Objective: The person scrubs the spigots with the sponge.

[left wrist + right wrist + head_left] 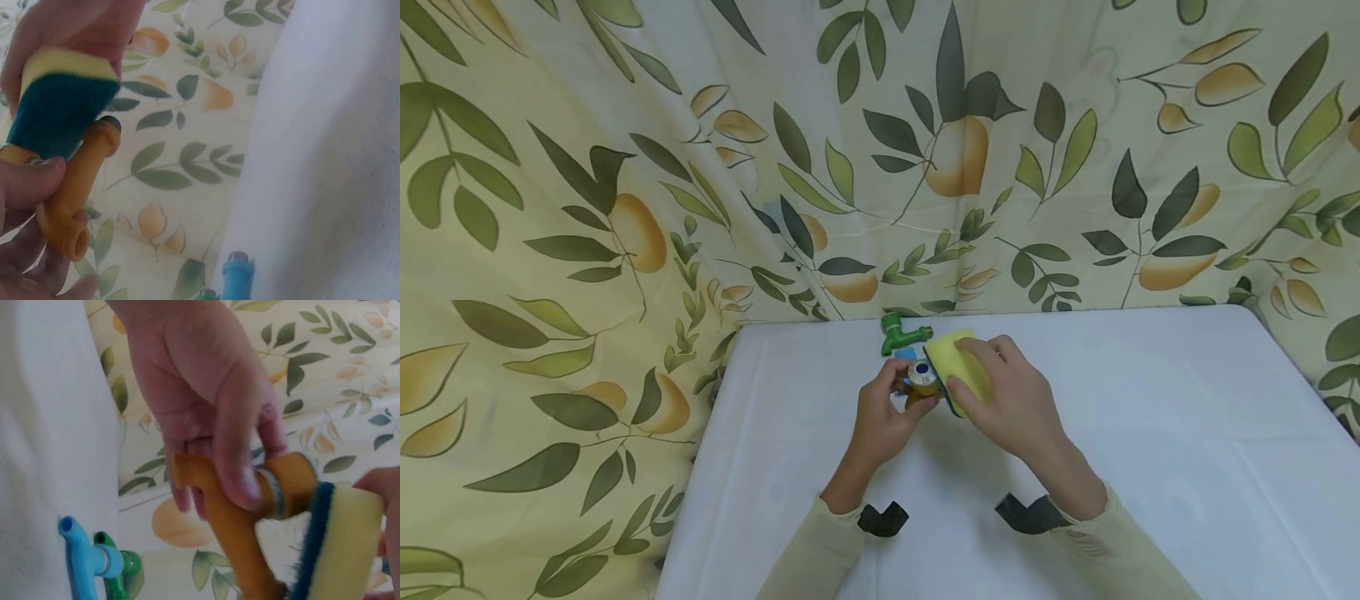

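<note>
Two hands meet above the white table [1150, 400]. Right hand [1011, 400] curls round a yellow sponge [955, 362], pressing its dark scouring face against the orange tap [921, 385], which the left hand [880, 417] pinches. Behind it lie blue tap [906, 354] and green tap [898, 332]. Hard rubbing could twist the orange tap free onto them.

An orange plastic tap [237, 550] held aloft, touching a yellow sponge [350, 544] — its dark-blue scouring face against it.
</note>
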### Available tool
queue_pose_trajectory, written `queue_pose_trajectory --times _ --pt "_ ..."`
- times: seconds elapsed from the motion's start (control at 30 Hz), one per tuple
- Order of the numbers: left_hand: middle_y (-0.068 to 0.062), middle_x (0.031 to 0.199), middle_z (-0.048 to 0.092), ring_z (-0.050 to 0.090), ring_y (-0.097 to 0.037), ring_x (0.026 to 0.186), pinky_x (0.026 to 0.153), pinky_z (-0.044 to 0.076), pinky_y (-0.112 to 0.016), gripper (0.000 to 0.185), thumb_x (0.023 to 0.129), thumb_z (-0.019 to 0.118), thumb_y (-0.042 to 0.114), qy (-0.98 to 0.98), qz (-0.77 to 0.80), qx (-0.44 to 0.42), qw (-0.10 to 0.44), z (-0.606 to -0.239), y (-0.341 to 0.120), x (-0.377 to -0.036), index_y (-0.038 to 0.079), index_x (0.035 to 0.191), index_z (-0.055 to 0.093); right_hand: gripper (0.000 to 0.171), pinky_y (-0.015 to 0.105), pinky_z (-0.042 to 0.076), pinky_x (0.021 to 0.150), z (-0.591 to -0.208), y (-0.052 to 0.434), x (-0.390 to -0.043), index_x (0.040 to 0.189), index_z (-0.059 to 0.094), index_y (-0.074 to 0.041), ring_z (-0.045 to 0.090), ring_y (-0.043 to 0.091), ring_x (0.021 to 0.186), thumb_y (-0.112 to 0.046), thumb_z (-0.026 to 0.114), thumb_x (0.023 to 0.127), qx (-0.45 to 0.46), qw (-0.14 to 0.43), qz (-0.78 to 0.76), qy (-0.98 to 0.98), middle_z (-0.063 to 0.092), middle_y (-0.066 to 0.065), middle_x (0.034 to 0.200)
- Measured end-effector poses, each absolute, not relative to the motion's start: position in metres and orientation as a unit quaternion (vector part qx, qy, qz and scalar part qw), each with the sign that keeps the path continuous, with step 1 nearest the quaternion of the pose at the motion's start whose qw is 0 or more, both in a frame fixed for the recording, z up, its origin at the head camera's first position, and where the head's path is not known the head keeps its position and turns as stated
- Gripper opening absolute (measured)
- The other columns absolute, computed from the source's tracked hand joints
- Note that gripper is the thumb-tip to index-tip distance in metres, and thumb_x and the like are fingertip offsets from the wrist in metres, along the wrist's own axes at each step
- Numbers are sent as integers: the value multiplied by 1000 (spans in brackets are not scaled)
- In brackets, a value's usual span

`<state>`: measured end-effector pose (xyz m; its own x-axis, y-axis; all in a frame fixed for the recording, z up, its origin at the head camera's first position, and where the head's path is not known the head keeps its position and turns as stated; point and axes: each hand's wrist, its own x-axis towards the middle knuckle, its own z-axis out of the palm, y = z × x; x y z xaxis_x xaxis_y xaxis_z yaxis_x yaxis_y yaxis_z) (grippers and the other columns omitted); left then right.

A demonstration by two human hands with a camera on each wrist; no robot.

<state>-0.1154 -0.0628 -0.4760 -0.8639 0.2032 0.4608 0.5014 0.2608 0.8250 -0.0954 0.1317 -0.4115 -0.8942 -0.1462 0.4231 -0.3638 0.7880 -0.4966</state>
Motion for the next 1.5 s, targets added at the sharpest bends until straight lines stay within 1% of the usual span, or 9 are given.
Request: queue_pose_trajectory --times 0.2,0.33,0.43,0.57,0.77,0.97,1.13,1.37,1.5 --pt "-4 116 71 67 -18 94 78 58 -28 51 87 82 13 -783 -560 -222 158 -475 -61 -113 12 132 58 40 29 42 53 -412 133 -94 123 70 -13 52 19 67 -32 69 87 126 194 273 -934 61 11 99" --pt "-6 119 69 65 -17 94 75 58 -26 58 87 82 12 -794 -527 -230 198 -473 -60 -112 14 139 57 40 35 43 52 -419 139 -97 117 74 -13 53 23 63 -35 72 83 137 249 205 -937 63 14 93" --pt "-9 117 68 65 -18 92 73 60 -28 55 87 82 12 -798 -512 -234 213 -472 -59 -111 12 137 58 42 40 44 54 -425 141 -99 117 74 -13 55 27 67 -37 73 83 129 279 182 -934 63 16 95" --pt "-10 113 69 67 -20 84 70 61 -34 54 85 84 12 -797 -516 -222 220 -468 -58 -109 8 133 60 46 37 43 55 -430 141 -99 119 74 -13 56 26 68 -40 74 82 151 275 186 -931 64 16 95" --pt "-10 114 71 68 -20 83 72 60 -27 54 84 86 15 -798 -516 -215 225 -464 -58 -108 5 131 62 45 40 44 56 -434 145 -101 119 73 -11 58 29 71 -35 76 81 134 294 203 -924 62 17 96" --pt "-11 112 72 70 -20 84 71 62 -32 52 83 86 14 -793 -510 -227 246 -464 -60 -108 6 130 62 45 39 44 54 -441 147 -101 118 73 -12 58 28 69 -38 74 81 167 301 204 -917 63 17 94" --pt "-8 110 73 73 -18 93 80 60 -27 47 81 87 12 -800 -455 -262 292 -468 -61 -108 6 123 66 46 38 44 56 -442 150 -102 119 74 -13 58 27 72 -38 76 80 165 301 212 -915 64 15 96" --pt "-3 101 75 73 -16 90 95 56 -46 38 81 84 4 -821 -321 -307 359 -469 -65 -108 15 116 76 44 38 42 59 -438 155 -106 120 75 -15 54 26 75 -33 79 80 174 309 232 -906 62 15 98" --pt "-1 101 73 71 -16 85 98 52 -51 43 83 83 6 -834 -234 -333 374 -467 -68 -105 27 119 74 45 37 43 61 -434 156 -108 121 76 -18 55 25 77 -33 81 79 193 283 230 -911 63 14 100"
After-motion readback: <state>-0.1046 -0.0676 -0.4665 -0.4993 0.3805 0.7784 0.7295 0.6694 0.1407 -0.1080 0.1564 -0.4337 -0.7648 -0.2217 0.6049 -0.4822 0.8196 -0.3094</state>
